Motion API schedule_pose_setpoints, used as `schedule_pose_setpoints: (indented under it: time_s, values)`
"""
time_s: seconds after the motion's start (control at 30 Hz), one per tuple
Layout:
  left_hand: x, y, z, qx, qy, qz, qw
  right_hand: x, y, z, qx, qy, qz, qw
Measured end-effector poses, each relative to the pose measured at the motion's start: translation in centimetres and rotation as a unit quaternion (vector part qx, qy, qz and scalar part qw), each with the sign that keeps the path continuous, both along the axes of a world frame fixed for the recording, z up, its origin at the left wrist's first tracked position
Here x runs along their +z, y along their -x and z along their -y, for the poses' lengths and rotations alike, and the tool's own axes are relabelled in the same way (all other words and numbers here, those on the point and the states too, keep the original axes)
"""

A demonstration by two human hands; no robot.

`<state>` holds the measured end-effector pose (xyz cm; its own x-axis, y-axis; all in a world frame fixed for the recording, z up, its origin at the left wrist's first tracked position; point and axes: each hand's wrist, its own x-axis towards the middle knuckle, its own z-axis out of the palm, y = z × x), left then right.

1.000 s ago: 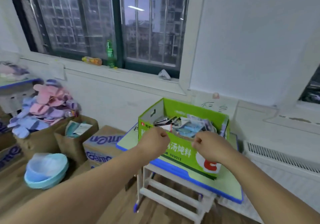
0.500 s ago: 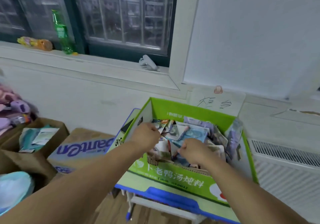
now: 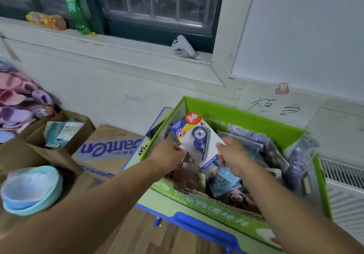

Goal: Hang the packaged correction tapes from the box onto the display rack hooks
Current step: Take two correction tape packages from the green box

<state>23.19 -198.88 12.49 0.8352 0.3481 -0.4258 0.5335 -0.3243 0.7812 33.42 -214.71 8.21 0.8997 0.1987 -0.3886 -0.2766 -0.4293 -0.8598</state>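
Over box [image 3: 246, 117], right hand [image 3: 234, 158] pinching tape pack [image 3: 199, 139]

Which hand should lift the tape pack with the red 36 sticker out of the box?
Probably the right hand: it pinches the lower edge of the tape pack, held above the green box. The left hand is curled beside the pack; what it holds is unclear.
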Motion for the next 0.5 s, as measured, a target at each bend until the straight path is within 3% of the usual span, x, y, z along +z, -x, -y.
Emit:
schedule_pose_setpoints:
  time_s: [0.1, 0.17, 0.37, 0.5]
  values:
    - [0.4, -0.6, 1.7, 0.004, 0.103, 0.002, 0.995, 1.7, 0.4, 1.2, -0.046, -0.162, -0.094, 0.981]
    - [0.6, -1.1, 2.9, 0.033, 0.155, 0.036, 0.987, 2.2, 1.1, 1.7, -0.029, -0.192, -0.127, 0.973]
    - [0.5, -2.2, 3.9, 0.105, 0.241, 0.088, 0.961, 2.1, 2.3, 4.0, 0.047, -0.160, -0.147, 0.975]
    - [0.1, -2.6, 3.9, 0.128, 0.215, 0.092, 0.964, 2.5, 1.9, 5.1, 0.094, -0.127, -0.148, 0.976]
